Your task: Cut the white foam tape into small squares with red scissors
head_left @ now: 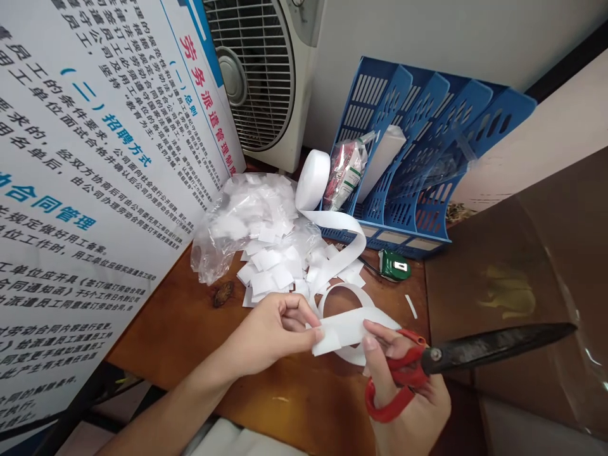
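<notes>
White fabric-like strip [356,326] is stretched between two bare hands, just above the near part of the brown bench [171,342]. From where I stand, the left hand [273,332] grasps its end between thumb and fingers. The right hand [411,405] pinches it farther along with the fingertips and also carries red-handled scissors [418,370], whose dark blades point away from the strip. A loop of the same white material lies beneath.

Noted beyond the hands: a white roll [313,180], standing against the blue file rack [479,95], with a length trailing down beside a heap of cut pieces [270,272]. Some pieces lie in a clear plastic bag [206,253], others loose on the bench. A green tape measure [395,266] sits in front of the rack. A fan [256,69] stands behind; a printed board [95,177] leans at left.
</notes>
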Demonstrator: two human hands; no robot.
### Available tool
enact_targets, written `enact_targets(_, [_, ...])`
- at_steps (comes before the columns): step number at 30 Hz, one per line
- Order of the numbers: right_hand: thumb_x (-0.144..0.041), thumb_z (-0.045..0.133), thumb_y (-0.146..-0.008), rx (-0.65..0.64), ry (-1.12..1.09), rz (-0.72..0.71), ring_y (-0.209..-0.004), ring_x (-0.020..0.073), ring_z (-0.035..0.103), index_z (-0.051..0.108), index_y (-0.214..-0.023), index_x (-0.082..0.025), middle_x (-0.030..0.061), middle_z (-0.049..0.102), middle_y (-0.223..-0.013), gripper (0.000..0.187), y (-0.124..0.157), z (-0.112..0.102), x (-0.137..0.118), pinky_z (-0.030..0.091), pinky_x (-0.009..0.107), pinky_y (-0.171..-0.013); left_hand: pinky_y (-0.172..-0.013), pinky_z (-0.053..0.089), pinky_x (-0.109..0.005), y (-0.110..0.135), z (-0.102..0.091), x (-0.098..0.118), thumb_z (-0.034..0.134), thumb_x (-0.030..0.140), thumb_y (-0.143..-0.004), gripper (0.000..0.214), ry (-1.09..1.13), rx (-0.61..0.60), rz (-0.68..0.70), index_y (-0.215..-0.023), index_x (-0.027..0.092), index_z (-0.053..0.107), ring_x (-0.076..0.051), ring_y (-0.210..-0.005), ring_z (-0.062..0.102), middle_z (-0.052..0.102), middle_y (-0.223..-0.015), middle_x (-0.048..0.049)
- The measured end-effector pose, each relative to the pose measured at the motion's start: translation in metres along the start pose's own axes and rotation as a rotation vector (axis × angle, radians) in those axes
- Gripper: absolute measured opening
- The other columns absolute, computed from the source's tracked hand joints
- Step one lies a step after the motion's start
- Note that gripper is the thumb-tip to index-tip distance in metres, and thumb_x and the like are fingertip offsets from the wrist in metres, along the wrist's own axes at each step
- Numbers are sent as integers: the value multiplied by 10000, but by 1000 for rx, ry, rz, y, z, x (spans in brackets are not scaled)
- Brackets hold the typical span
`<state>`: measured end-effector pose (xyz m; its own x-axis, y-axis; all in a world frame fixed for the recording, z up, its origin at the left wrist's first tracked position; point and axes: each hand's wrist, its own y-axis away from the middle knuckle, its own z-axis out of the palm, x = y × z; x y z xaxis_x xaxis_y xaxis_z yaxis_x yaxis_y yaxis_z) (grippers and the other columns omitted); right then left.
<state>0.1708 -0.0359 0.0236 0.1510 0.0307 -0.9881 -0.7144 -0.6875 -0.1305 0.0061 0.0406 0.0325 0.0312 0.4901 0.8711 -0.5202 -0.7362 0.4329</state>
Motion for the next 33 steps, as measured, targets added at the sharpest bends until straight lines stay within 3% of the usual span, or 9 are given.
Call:
enact_targets(2, [-293, 865, -766, -18, -10, 15, -632, 136, 647, 555, -724, -205, 63, 798, -944, 325, 5, 0, 4, 509, 279, -621, -541, 379, -188, 3, 5, 3, 823, 276, -839, 199, -10, 40, 53, -949, 173, 693, -87, -560, 568, 719, -683, 13])
enact_targets(6, [-294, 832, -803, -94, 95, -44, -849, 196, 716, 675, -785, -196, 64, 795, -951, 186, 16, 0, 13, 544, 324, -831, -734, 529, -239, 9, 16, 7, 774, 280, -894, 391, -43, 78, 125, -1260, 239, 642, -151, -776, 703, 798, -917, -22])
enact_targets(9, [-321, 819, -816, -72, 118, -15, -848, 216, 710, 690, -803, -196, 64, 778, -905, 180, 20, 5, 11, 532, 343, -799, -864, 569, -278, 9, 23, 6, 748, 276, -922, 451, -55, 81, 175, -1353, 247, 617, -179, -881, 742, 810, -989, -31])
enact_targets(11, [-358, 816, -812, -37, 98, 59, -790, 213, 692, 694, -859, -192, 59, 748, -878, 212, 19, 9, 6, 521, 337, -719, -875, 587, -287, 9, 26, 2, 750, 277, -922, 440, -35, 93, 193, -1345, 228, 637, -195, -905, 758, 814, -1004, -44])
enact_targets(14, [-377, 818, -803, 7, 88, 91, -759, 195, 669, 689, -888, -192, 54, 735, -913, 241, 18, 14, 0, 507, 348, -741, -846, 608, -278, 8, 30, -1, 763, 287, -910, 339, -19, 154, 193, -1236, 200, 728, -215, -925, 772, 819, -995, -58])
enact_targets(19, [-425, 825, -788, 53, 143, 45, -834, 261, 708, 669, -763, -194, 55, 737, -792, 280, 20, 15, 3, 485, 392, -787, -834, 628, -291, 8, 33, 0, 775, 306, -895, 230, -65, 199, 207, -1098, 208, 823, -240, -922, 786, 839, -996, -57])
enact_targets(26, [-421, 802, -823, 60, 180, 3, -781, 271, 743, 582, -678, -221, 67, 764, -789, 330, 23, 16, 5, 511, 438, -832, -799, 636, -292, 8, 32, -2, 800, 308, -871, 209, -63, 233, 220, -1054, 218, 846, -244, -877, 794, 847, -948, -49])
enact_targets(33, [-274, 848, -796, 40, 48, -31, -810, 225, 759, 554, -701, -218, 55, 808, -925, 314, 27, 18, 5, 556, 307, -697, -794, 626, -281, 6, 26, -2, 797, 305, -880, 214, -32, 213, 195, -1067, 213, 847, -246, -900, 794, 848, -974, -55])
